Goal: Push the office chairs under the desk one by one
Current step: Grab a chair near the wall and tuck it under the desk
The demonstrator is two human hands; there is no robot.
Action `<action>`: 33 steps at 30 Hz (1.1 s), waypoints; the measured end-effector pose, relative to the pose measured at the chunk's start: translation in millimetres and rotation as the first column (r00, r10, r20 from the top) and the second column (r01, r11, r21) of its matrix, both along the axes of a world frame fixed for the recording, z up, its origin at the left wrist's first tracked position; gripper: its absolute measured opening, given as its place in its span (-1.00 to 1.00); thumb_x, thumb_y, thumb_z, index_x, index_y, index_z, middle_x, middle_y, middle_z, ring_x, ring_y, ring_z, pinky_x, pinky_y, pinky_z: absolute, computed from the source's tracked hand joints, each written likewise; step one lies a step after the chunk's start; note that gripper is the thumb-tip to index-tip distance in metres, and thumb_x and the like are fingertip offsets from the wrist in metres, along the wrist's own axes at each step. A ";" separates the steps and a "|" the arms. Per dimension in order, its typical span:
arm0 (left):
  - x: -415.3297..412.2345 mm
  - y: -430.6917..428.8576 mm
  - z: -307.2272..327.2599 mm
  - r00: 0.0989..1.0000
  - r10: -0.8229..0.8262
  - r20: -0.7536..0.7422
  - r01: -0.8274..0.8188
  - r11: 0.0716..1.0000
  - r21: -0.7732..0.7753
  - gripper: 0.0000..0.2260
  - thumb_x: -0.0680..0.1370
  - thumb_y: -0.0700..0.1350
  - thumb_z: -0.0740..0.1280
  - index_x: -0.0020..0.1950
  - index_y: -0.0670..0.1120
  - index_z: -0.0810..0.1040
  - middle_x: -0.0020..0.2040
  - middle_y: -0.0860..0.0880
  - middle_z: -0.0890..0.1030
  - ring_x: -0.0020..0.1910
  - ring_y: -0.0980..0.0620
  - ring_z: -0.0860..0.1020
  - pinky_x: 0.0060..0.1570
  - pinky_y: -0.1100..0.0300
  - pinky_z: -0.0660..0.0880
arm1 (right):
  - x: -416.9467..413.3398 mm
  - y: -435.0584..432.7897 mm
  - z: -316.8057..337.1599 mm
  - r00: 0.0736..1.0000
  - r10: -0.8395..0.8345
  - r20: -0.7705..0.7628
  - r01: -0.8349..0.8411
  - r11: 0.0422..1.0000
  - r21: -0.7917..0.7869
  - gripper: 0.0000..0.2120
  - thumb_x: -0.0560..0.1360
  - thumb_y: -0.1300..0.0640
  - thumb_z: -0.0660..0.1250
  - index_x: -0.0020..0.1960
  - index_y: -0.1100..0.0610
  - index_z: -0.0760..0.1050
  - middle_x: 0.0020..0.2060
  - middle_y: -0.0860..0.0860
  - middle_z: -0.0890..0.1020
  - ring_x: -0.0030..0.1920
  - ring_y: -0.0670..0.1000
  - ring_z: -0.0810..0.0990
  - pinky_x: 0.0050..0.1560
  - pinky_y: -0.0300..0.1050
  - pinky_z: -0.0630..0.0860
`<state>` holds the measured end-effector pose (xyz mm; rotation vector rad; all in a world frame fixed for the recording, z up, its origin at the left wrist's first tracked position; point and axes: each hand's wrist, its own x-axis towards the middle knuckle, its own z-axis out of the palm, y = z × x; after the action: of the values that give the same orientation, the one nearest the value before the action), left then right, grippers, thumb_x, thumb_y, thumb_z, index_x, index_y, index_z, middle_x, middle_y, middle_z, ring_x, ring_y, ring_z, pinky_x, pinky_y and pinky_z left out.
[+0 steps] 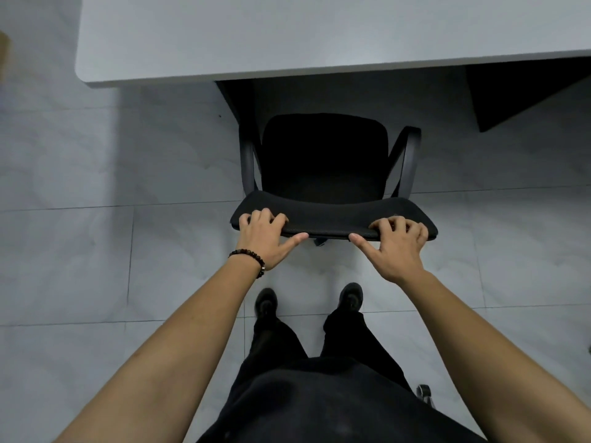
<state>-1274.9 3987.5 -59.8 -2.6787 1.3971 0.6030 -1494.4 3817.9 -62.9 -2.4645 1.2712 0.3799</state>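
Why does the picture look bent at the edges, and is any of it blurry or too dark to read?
Head view: the wide lens bows the desk edge and floor lines; the brown object at far left is blurred; the chair seat is so dark it shows no detail; both hands, left and right, are sharp.

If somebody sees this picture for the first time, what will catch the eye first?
Most striking is the black office chair in the centre, its seat just short of the white desk at the top. The left hand and the right hand both grip the top edge of its backrest. The left wrist wears a dark bead bracelet.
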 end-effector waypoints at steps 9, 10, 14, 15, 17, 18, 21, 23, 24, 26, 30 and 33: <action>43.7 -18.6 -3.9 0.990 0.132 -0.050 -0.133 0.991 -0.019 -0.45 0.56 0.30 0.00 0.31 -0.05 0.44 0.29 -0.15 0.42 0.38 -0.12 0.26 0.34 -0.07 0.24 | 34.0 -43.3 0.6 0.999 0.012 -0.036 -0.011 1.000 0.005 -0.23 0.39 -0.57 -0.08 0.21 0.00 0.43 0.22 0.14 0.40 0.31 0.28 0.26 0.41 0.22 -0.02; 43.2 -21.2 -2.3 0.991 0.127 -0.040 -0.128 0.992 -0.020 -0.47 0.57 0.28 0.01 0.28 -0.06 0.45 0.25 -0.15 0.43 0.34 -0.13 0.28 0.30 -0.05 0.28 | 34.8 -46.1 0.2 0.999 0.014 -0.039 -0.013 1.000 0.010 -0.23 0.39 -0.57 -0.08 0.21 0.00 0.42 0.21 0.14 0.40 0.30 0.28 0.26 0.41 0.22 -0.02; 34.8 -15.5 0.8 0.992 0.125 0.000 -0.125 0.992 -0.037 -0.47 0.52 0.34 0.08 0.13 -0.10 0.43 0.08 -0.13 0.39 0.17 -0.13 0.33 0.15 0.01 0.38 | 32.7 -45.2 -1.9 0.999 0.032 -0.014 -0.032 0.999 0.005 -0.24 0.39 -0.56 -0.08 0.18 0.01 0.43 0.19 0.14 0.40 0.30 0.28 0.26 0.42 0.25 -0.03; 34.3 -11.1 1.0 0.992 0.122 0.011 -0.122 0.992 -0.044 -0.46 0.51 0.35 0.11 0.10 -0.11 0.43 0.05 -0.14 0.38 0.14 -0.13 0.33 0.09 0.02 0.41 | 33.8 -42.7 -2.8 0.999 0.045 -0.003 -0.045 0.999 -0.006 -0.25 0.40 -0.56 -0.07 0.17 0.01 0.43 0.18 0.14 0.41 0.29 0.27 0.26 0.42 0.25 -0.04; 34.7 -2.9 1.4 0.993 0.108 0.042 -0.106 0.994 -0.038 -0.46 0.50 0.32 0.13 0.11 -0.15 0.42 0.06 -0.17 0.39 0.10 -0.15 0.34 -0.04 0.02 0.44 | 37.3 -37.6 -3.2 0.998 0.066 0.018 -0.065 0.998 -0.014 -0.27 0.41 -0.55 -0.05 0.15 0.02 0.45 0.17 0.12 0.42 0.29 0.26 0.26 0.41 0.24 -0.04; 34.9 0.4 2.1 0.993 0.105 0.053 -0.104 0.994 -0.030 -0.46 0.51 0.30 0.13 0.12 -0.16 0.42 0.07 -0.18 0.40 0.10 -0.16 0.35 -0.07 0.01 0.44 | 39.1 -35.6 -2.7 0.997 0.075 0.027 -0.075 0.997 -0.010 -0.28 0.41 -0.54 -0.04 0.15 0.02 0.45 0.17 0.12 0.42 0.28 0.25 0.26 0.41 0.23 -0.04; 36.4 10.5 4.6 0.990 0.130 0.057 -0.130 0.992 -0.007 -0.48 0.52 0.29 0.13 0.13 -0.16 0.41 0.06 -0.19 0.39 0.07 -0.16 0.36 -0.11 0.00 0.46 | 47.2 -32.7 0.7 0.993 0.107 0.045 -0.107 0.994 0.000 -0.27 0.42 -0.54 -0.03 0.16 0.03 0.45 0.17 0.11 0.42 0.29 0.25 0.25 0.40 0.21 -0.04; 43.9 17.2 5.7 0.986 0.156 0.057 -0.156 0.988 -0.005 -0.49 0.52 0.28 0.12 0.14 -0.16 0.41 0.06 -0.19 0.38 0.06 -0.16 0.36 -0.11 -0.01 0.47 | 59.3 -30.6 2.9 0.991 0.127 0.047 -0.128 0.992 0.013 -0.27 0.42 -0.54 -0.03 0.18 0.03 0.45 0.18 0.11 0.42 0.29 0.25 0.25 0.39 0.20 -0.02; 49.3 20.4 5.8 0.985 0.164 0.058 -0.164 0.986 -0.001 -0.49 0.53 0.27 0.12 0.15 -0.15 0.41 0.08 -0.19 0.38 0.06 -0.16 0.36 -0.10 -0.01 0.47 | 65.5 -27.7 3.1 0.990 0.131 0.048 -0.132 0.991 0.018 -0.27 0.42 -0.54 -0.03 0.18 0.03 0.45 0.18 0.12 0.43 0.29 0.25 0.26 0.39 0.20 -0.01; 57.7 24.5 5.9 0.982 0.182 0.054 -0.183 0.983 0.010 -0.51 0.54 0.26 0.12 0.16 -0.14 0.40 0.11 -0.19 0.38 0.07 -0.16 0.37 -0.07 -0.01 0.48 | 72.8 -20.0 1.4 0.991 0.127 0.048 -0.127 0.992 0.015 -0.26 0.41 -0.54 -0.03 0.17 0.03 0.45 0.17 0.12 0.43 0.28 0.26 0.28 0.39 0.20 0.00; 58.5 27.3 5.2 0.984 0.169 0.058 -0.169 0.986 0.007 -0.51 0.54 0.27 0.14 0.16 -0.14 0.41 0.11 -0.19 0.40 0.09 -0.17 0.38 -0.04 -0.02 0.46 | 68.8 -9.5 -1.0 0.995 0.101 0.021 -0.101 0.995 0.014 -0.26 0.41 -0.55 -0.04 0.17 0.02 0.45 0.18 0.11 0.43 0.28 0.25 0.28 0.40 0.20 -0.01; 56.4 29.5 2.4 0.978 0.201 0.052 -0.199 0.979 -0.039 -0.51 0.54 0.27 0.14 0.16 -0.13 0.41 0.09 -0.18 0.40 0.09 -0.15 0.37 0.00 0.00 0.44 | 72.0 -12.1 0.6 0.993 0.114 0.009 -0.115 0.993 0.007 -0.23 0.41 -0.56 -0.07 0.20 0.02 0.43 0.18 0.12 0.42 0.28 0.25 0.29 0.40 0.21 -0.01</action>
<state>-1218.4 4017.0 -57.3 -2.8615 1.1436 0.5182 -1422.4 3805.7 -62.3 -2.5371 1.1259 0.4012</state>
